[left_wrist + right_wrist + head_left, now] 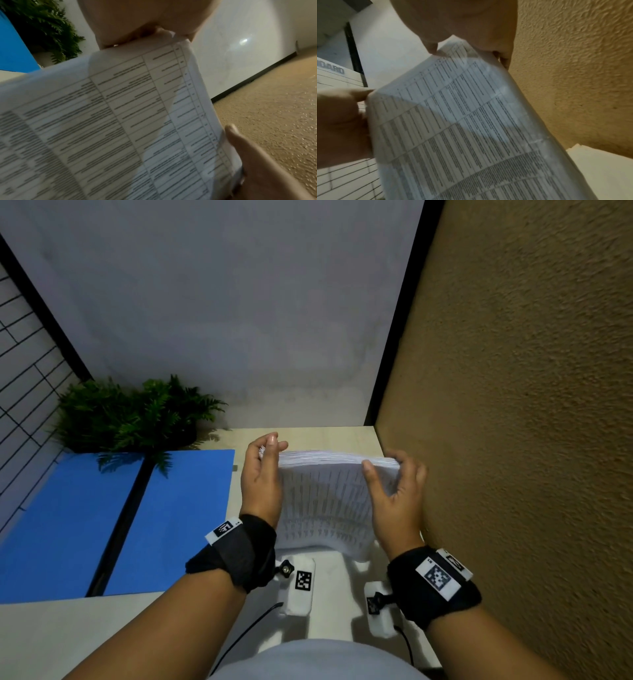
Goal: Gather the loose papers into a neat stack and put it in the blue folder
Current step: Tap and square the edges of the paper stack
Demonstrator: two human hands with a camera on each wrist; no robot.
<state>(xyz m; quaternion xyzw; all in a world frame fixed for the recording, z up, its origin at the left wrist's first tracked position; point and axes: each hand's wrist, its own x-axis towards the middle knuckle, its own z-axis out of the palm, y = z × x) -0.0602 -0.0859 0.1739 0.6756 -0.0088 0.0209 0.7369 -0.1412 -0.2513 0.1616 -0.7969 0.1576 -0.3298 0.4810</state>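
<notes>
White papers (325,498) already gathered into one thick stack, held on edge above worktop (342,440) at right. Left hand (262,474) and right hand (397,491) each clasp one side, fingers curled round edges. Squaring looks near done. Left to do: carry to blue folder (178,518), lying open at left, well apart. Stack's long axis runs toward far wall, printed face toward person.

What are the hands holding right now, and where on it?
Both hold the stack of papers upright: left hand grips its upper left edge, right hand its upper right edge.
</notes>
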